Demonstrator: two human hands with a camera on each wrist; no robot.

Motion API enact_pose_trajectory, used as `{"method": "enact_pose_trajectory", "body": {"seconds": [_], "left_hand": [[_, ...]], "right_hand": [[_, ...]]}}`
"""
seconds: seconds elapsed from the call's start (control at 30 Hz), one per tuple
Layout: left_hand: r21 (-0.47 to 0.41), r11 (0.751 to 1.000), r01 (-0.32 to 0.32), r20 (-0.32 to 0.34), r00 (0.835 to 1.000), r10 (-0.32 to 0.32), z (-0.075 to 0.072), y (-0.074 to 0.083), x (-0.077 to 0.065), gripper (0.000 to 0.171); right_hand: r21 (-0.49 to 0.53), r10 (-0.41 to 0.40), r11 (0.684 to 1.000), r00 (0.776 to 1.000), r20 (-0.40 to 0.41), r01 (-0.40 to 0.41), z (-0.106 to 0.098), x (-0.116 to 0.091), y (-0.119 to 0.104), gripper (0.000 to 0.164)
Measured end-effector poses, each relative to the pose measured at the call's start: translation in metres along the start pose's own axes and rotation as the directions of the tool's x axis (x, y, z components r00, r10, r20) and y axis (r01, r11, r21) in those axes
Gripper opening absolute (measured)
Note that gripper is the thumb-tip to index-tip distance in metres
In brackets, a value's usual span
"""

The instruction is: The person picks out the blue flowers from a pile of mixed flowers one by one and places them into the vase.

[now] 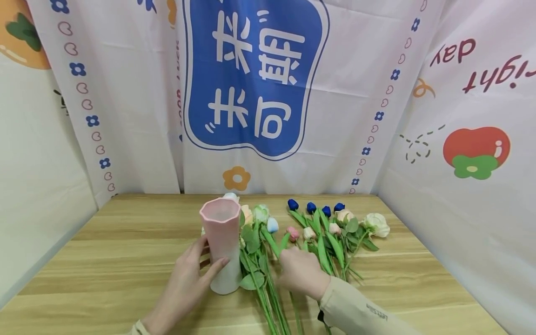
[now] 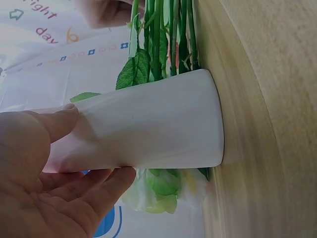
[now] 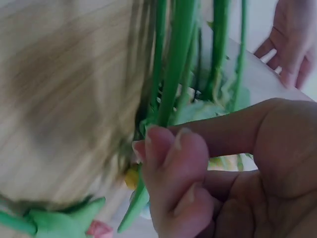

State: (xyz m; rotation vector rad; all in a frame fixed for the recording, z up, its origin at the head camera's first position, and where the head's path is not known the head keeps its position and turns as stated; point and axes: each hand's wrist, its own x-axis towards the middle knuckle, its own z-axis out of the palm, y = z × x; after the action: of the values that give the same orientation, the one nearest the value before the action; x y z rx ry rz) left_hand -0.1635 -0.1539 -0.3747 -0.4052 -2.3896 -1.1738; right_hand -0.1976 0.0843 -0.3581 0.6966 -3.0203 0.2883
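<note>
A tall vase [image 1: 226, 242], pink at its scalloped rim and fading to white below, stands upright on the table. My left hand [image 1: 190, 281] holds its side, thumb across the front and fingers round the far side; the left wrist view shows the white lower part of the vase [image 2: 143, 124]. Over the flowers right of the vase, my right hand [image 1: 302, 271] pinches a green flower stem [image 3: 176, 64] between thumb and curled fingers. A pale blue tulip [image 1: 272, 225] lies just beyond this hand, its leaf running toward the fingers.
Beside the vase lies a bunch of long stems [image 1: 265, 298] with white, peach and green blooms. Farther right are blue tulips [image 1: 311, 207], a pink tulip [image 1: 292, 233] and a white rose [image 1: 376, 225]. Printed cloth [image 1: 138, 116] hangs behind the wooden table [image 1: 125, 251].
</note>
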Motion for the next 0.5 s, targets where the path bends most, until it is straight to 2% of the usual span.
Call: {"method": "enact_pose_trajectory", "body": {"seconds": [0.13, 0.27, 0.4, 0.5], "left_hand": [[-0.003, 1.0, 0.003, -0.002, 1.0, -0.003, -0.001, 0.0, 0.0, 0.062], [0.002, 1.0, 0.012, 0.005, 1.0, -0.012, -0.001, 0.0, -0.001, 0.063], [-0.004, 1.0, 0.005, 0.005, 1.0, -0.005, -0.001, 0.0, 0.0, 0.063], [-0.007, 1.0, 0.0, -0.001, 1.0, 0.0, -0.001, -0.001, 0.001, 0.063]], "right_hand": [[-0.055, -0.052, 0.997, 0.999, 0.013, 0.053, 0.01, 0.01, -0.007, 0.035], [-0.062, -0.087, 0.994, 0.995, 0.04, 0.09, 0.016, 0.013, -0.007, 0.035], [0.004, -0.057, 0.998, 0.997, 0.06, 0.056, 0.008, 0.009, 0.001, 0.034], [0.043, -0.031, 0.999, 0.999, 0.035, 0.029, -0.006, 0.005, 0.011, 0.037]]}}
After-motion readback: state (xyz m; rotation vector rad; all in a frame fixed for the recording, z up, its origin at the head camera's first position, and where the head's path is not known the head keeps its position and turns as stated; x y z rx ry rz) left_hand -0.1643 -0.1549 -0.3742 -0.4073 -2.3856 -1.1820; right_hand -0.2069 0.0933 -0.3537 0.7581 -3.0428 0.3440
